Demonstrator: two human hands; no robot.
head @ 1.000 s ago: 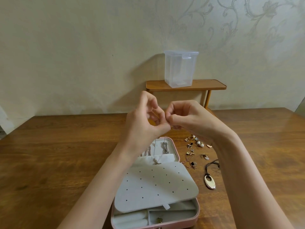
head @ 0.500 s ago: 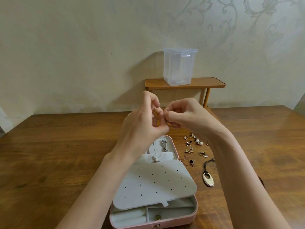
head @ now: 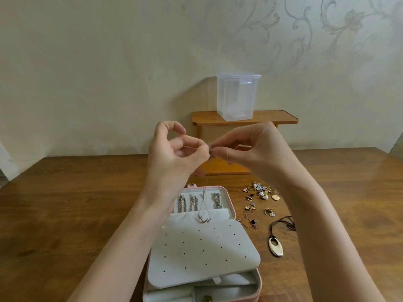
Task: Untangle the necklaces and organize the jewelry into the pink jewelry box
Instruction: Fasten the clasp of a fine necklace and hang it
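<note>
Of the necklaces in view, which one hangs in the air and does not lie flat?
The antler pendant necklace: its thin chain runs up to the left hand and right hand, which pinch it. The black cord necklace lies on the table.

Between the fingertips of the left hand [head: 174,155] and the right hand [head: 250,153], at the frame's centre, we see only a small dark knot [head: 210,151]; clasp or tangle, we cannot tell. The thin chain [head: 205,190] below it nearly vanishes against the table. The left forearm covers the left edge of the pink jewelry box [head: 229,199], and the bottom edge of the frame cuts off its front. The small jewelry pile [head: 260,192], right of centre, is too tiny to sort into pieces. The right forearm hides part of the black cord [head: 281,223].
</note>
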